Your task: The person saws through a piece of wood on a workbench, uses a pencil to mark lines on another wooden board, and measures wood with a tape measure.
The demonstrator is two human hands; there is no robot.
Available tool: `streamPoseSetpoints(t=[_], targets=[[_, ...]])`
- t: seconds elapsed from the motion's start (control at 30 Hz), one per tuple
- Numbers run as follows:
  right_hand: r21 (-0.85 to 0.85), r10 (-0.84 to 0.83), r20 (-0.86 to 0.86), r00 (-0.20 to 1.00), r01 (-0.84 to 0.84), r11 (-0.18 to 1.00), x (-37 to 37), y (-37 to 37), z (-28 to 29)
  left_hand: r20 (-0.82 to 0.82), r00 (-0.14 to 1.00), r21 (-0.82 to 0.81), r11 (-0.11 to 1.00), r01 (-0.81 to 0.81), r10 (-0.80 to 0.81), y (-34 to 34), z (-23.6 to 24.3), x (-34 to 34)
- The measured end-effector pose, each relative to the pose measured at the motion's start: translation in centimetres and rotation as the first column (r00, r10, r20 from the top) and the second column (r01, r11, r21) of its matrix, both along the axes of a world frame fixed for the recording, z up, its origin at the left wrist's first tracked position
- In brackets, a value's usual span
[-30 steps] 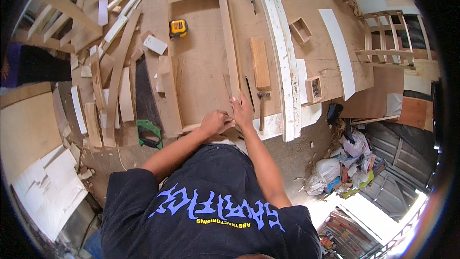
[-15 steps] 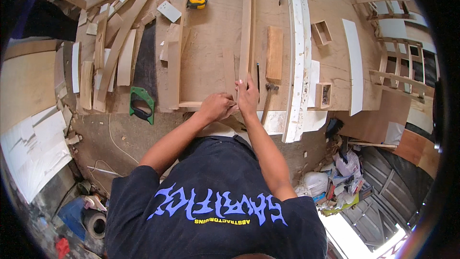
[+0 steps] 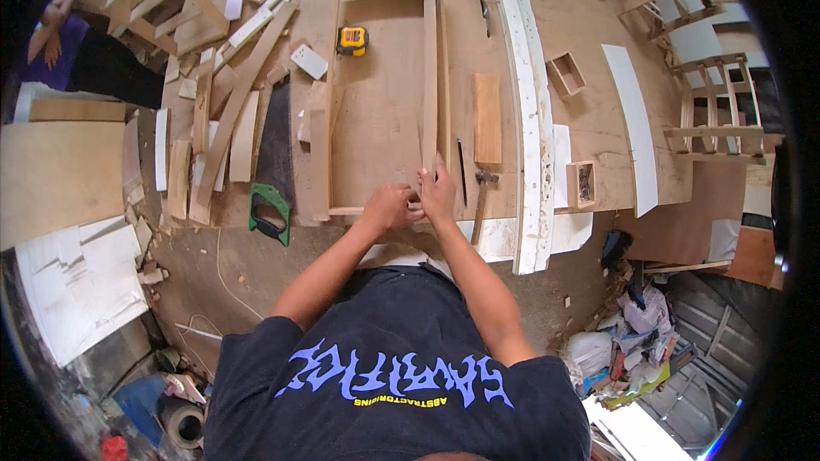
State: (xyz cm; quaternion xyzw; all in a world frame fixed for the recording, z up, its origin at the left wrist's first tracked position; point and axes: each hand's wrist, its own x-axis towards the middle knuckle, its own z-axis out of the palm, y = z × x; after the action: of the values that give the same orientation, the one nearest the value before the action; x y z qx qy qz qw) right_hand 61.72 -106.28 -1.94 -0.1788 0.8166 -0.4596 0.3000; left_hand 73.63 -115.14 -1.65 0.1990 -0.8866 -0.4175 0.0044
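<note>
A long rectangular wooden frame (image 3: 430, 77) lies on the plywood workbench (image 3: 376, 119), its short near rail facing me. At the frame's near right corner my right hand (image 3: 437, 196) wraps the long side rail, fingers pointing away from me. Just left of it, my left hand (image 3: 393, 207) is closed, its fingertips pressed against the same corner. Whatever those fingertips pinch is hidden. Inside the frame, by its left rail, sits a yellow and black tape measure (image 3: 352, 41). A hammer (image 3: 483, 192) and a dark pencil (image 3: 462, 172) lie right of my right hand.
A green-handled handsaw (image 3: 270, 212) and wood offcuts (image 3: 231, 124) cover the left side. A long white board (image 3: 534, 137), a wood block (image 3: 488, 119) and small wooden boxes (image 3: 582, 184) lie to the right. Another person's hand (image 3: 53, 51) shows at far left; slatted wooden frames (image 3: 717, 102) stand far right.
The view has tilted, so the bench appears lower and the frame's far end now shows. Both hands stay at the same corner, with only slight finger movement.
</note>
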Motion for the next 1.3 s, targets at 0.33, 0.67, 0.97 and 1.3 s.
streamPoseSetpoints(t=[0.33, 0.67, 0.97, 1.3], targets=[[-0.087, 0.007, -0.293, 0.956, -0.034, 0.996, 0.0, 0.7, -5.1, 0.123, 0.983, -0.232, 0.959, 0.163, -0.138, -0.9, -0.1, 3.1], [0.005, 0.104, -0.29, 0.951, -0.107, 0.994, -0.6, -0.1, -0.6, -0.154, 0.988, 0.078, 0.997, 0.001, 0.011, -2.6, 0.7, 1.5], [0.138, 0.214, -0.423, 0.88, -0.171, 0.975, -1.7, -2.0, 1.2, -0.34, 0.892, -0.062, 0.939, -0.339, 0.299, -16.0, 1.0, -13.1], [0.362, 0.404, -0.618, 0.674, -0.211, 0.908, -5.0, -2.9, 5.5, 0.021, 0.821, 0.008, 0.821, -0.571, 0.57, -32.0, 0.4, -33.5]])
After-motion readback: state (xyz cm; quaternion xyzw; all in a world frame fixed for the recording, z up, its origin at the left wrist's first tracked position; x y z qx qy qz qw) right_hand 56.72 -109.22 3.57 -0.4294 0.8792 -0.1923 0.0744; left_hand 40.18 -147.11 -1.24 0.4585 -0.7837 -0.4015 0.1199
